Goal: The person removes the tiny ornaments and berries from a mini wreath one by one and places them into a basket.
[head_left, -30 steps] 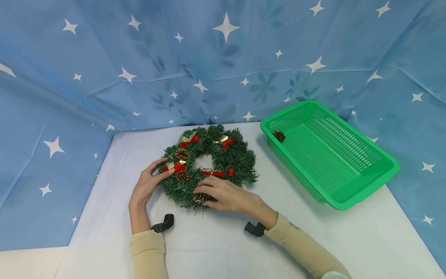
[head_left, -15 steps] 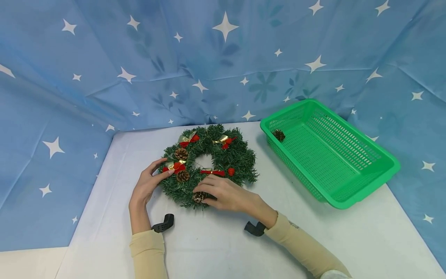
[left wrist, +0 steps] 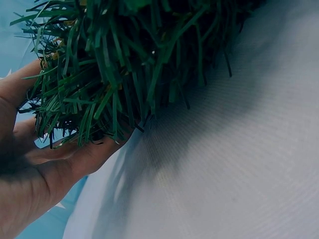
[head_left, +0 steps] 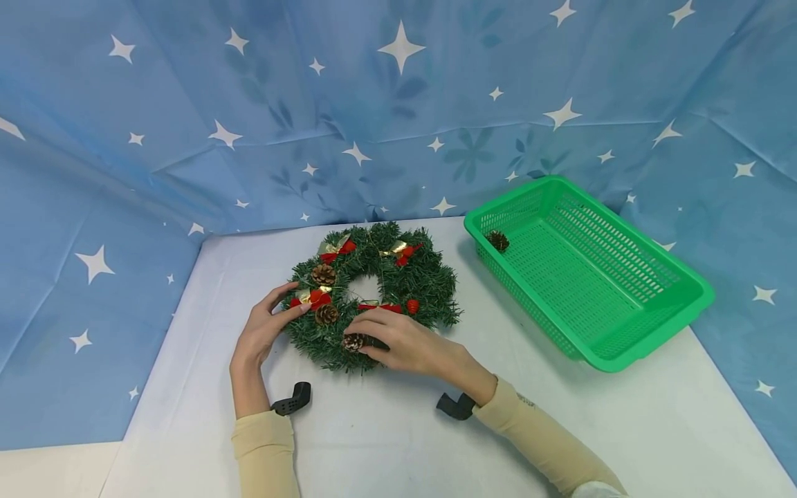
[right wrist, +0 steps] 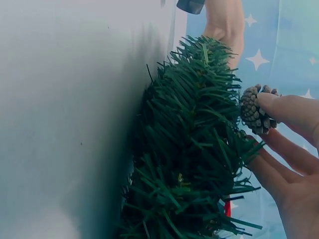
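A green wreath [head_left: 436, 285] with red-and-gold bows, a red berry-like ornament [head_left: 413, 306] and brown pine cones lies on the white table. My left hand [head_left: 260, 330] grips its left edge, thumb on top by a red bow [head_left: 319, 299]; the left wrist view has the fingers [left wrist: 89, 157] round the outer side of the greenery. At the front of the wreath my right hand [head_left: 407, 342] pinches a pine cone [head_left: 352, 342] between thumb and fingers. In the right wrist view that pine cone [right wrist: 253, 113] sits right at the tips of the greenery.
A green perforated basket [head_left: 675, 304] stands on the right of the table, with one pine cone [head_left: 497, 241] in its left corner. Two pine cones sit on the wreath's left side, one of them the upper cone [head_left: 324, 274]. A blue star-patterned curtain [head_left: 398, 104] borders the table.
My right hand has risen slightly up the wreath with the pine cone, which is now turned a little and shifted to the left. The left hand keeps its place.
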A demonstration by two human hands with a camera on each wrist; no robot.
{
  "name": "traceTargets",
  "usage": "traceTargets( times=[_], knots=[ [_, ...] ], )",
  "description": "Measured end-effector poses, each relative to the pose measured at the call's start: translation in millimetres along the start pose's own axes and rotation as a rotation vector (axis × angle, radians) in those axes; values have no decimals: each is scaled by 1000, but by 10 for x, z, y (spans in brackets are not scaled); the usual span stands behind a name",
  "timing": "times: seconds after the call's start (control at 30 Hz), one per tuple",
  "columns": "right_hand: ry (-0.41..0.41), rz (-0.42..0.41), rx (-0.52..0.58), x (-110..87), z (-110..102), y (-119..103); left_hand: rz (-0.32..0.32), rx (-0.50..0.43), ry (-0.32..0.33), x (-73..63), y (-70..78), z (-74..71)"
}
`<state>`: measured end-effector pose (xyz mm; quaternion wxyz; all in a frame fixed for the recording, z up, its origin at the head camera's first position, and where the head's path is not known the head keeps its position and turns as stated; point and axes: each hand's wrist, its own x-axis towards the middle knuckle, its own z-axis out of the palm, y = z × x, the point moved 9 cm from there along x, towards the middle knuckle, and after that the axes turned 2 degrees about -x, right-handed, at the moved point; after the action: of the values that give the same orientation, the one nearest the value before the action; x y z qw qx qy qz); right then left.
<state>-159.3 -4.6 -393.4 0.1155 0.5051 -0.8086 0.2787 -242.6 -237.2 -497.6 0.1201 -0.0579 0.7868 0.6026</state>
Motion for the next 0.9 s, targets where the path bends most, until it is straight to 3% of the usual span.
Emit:
traceTargets(
  times=[0.9],
  knots=[
    [75, 32, 36, -175, -323, 164, 12, 4, -13, -5, 13, 9]
  ],
)
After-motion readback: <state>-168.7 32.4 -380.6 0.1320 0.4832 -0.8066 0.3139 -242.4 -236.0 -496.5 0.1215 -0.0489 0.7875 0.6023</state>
